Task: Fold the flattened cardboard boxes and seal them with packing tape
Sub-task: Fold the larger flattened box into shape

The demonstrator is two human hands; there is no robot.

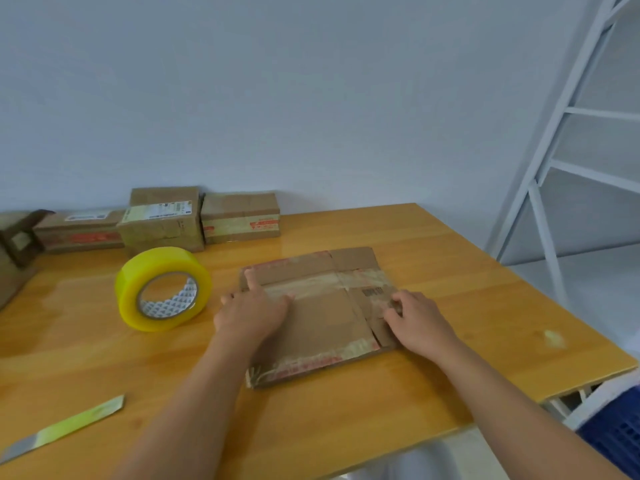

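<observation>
A flattened brown cardboard box point(325, 317) with old tape strips lies on the wooden table point(450, 271) in front of me. My left hand point(252, 310) rests on the box's left part, index finger stretched toward the far left corner. At the box's right edge my right hand point(415, 320) has its fingers curled at a flap; whether they hold the flap is unclear. A big yellow roll of packing tape point(162, 289) stands on its side, left of the box.
Three sealed boxes point(162, 220) line the wall at the back left, with an open carton point(17, 244) at the far left. A yellow-green utility knife point(62, 427) lies near the front left edge. A white metal rack point(571, 150) and a blue crate point(613, 434) are on the right.
</observation>
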